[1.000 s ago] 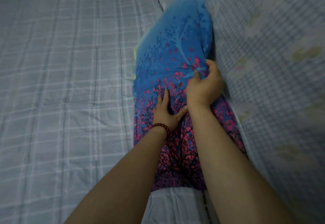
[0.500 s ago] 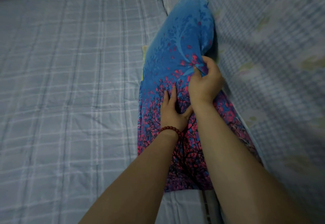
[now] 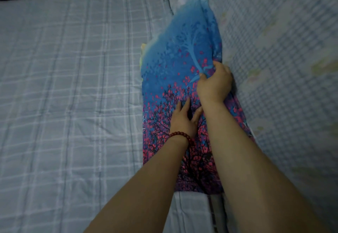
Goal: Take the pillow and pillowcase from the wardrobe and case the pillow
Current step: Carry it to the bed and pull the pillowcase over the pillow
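A long pillow lies lengthwise on the bed inside a blue pillowcase point(image 3: 173, 64) printed with red blossoms and dark trees. The case covers all of it that I can see, with a pale corner at the far end. My right hand point(image 3: 214, 84) pinches a fold of the case near the pillow's right edge. My left hand point(image 3: 182, 121), with a red bead bracelet at the wrist, presses flat on the case just below it, fingers spread.
The bed point(image 3: 73, 86) carries a grey-blue checked sheet to the left. A pale checked quilt point(image 3: 283, 68) with faint flowers rises along the right, touching the pillow. A yellow-green edge point(image 3: 142, 55) peeks out beside the pillow's left side.
The view shifted left, so pillow and hands sit further right in frame. Both hands keep the same hold on the case.
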{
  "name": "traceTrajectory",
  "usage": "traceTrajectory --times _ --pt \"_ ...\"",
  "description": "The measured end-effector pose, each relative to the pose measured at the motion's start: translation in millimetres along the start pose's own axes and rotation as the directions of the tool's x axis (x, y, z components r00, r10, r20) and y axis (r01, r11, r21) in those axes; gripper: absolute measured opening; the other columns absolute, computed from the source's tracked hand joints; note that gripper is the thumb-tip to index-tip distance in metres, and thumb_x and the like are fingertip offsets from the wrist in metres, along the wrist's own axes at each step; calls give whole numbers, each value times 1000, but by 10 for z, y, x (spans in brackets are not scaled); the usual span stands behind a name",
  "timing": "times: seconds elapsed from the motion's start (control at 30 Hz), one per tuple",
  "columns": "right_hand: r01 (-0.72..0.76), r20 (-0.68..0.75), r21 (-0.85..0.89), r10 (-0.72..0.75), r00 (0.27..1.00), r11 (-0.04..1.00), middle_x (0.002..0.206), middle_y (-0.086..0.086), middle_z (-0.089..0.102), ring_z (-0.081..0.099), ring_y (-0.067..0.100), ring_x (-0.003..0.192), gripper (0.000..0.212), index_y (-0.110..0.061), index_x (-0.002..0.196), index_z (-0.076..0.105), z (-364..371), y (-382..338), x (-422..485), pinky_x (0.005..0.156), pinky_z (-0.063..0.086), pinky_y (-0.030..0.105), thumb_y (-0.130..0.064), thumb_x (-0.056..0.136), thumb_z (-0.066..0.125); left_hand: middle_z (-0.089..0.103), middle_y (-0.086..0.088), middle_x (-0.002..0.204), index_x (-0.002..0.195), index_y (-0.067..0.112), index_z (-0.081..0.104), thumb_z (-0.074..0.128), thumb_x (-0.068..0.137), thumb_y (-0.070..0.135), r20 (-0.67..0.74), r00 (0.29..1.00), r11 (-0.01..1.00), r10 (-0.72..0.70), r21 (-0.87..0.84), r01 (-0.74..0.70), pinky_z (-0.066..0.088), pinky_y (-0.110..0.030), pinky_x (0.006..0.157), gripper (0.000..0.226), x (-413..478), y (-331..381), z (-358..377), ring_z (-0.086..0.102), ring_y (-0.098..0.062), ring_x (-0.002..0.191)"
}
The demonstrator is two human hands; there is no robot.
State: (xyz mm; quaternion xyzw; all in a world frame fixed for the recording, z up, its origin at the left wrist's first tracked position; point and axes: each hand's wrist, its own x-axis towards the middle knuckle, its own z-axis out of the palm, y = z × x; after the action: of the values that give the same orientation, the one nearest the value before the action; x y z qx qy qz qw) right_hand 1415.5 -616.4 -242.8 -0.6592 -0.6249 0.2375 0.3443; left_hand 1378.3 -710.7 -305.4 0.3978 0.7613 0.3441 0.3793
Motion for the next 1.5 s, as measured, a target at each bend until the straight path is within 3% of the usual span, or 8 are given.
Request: traceTrajectory --times 0.27,0.37,0.47,0.63,0.73,0.97,1.23,1.5 --pt "93 3 -77 -93 996 993 142 12 42 37 28 131 59 -8 134 44 -60 19 -209 107 29 40 -18 80 66 25 -9 154 141 21 37 49 92 36 1 999 998 44 -36 -44 22 -40 116 52 -101 -97 -54 21 -21 142" --pt "-20 -23 -248 14 1000 969 135 12 46 40 30 126 72 -19 137 36 -102 23 -246 102 30 42 -31 75 71 28 -8 152 140 19 38 50 91 38 8 999 999 40 -29 -40 24 -40 115 54 -152 -156 -72 25 -22 141" --pt "-56 83 -373 94 992 926 143 10 38 32 28 133 90 -26 143 22 -116 38 -315 107 23 46 -40 71 74 22 -8 155 142 22 34 55 88 41 19 1000 1000 -13 -25 13 20 -40 116 61 -224 -248 -102 18 -21 143" --pt "-46 212 -511 177 961 858 152 8 18 13 26 140 110 -31 146 1 -157 39 -413 110 16 51 -34 67 78 10 -9 157 145 27 23 65 82 36 72 997 999 -32 -30 34 16 -39 115 76 -363 -328 -104 10 -22 145" --pt "-48 214 -517 183 960 855 151 10 21 16 27 140 104 -33 146 4 -213 41 -452 110 17 47 -25 70 75 9 -8 158 146 27 21 67 80 39 104 994 998 -42 -44 46 15 -38 116 81 -414 -281 -103 10 -22 145" --pt "-124 100 -229 150 984 966 119 8 61 52 33 115 54 -33 124 49 -409 -28 -361 100 36 46 -19 75 68 9 -2 158 146 30 21 67 77 48 167 986 999 -22 -46 30 15 -41 118 84 -592 -264 -139 9 -20 145" --pt "29 101 -248 -4 995 968 137 10 42 36 32 127 60 -22 134 44 -450 12 -579 100 31 47 -16 79 69 17 -5 157 144 25 28 57 85 47 123 992 999 -16 -40 21 17 -40 117 70 -666 -198 -199 16 -22 143" --pt "127 120 -57 -119 986 990 139 9 41 38 27 128 49 -14 129 49 -575 -149 -921 99 37 36 -15 83 66 36 -5 149 139 20 38 51 91 41 -62 998 987 10 -159 -20 25 -30 112 55 -845 -100 -474 31 -19 137"
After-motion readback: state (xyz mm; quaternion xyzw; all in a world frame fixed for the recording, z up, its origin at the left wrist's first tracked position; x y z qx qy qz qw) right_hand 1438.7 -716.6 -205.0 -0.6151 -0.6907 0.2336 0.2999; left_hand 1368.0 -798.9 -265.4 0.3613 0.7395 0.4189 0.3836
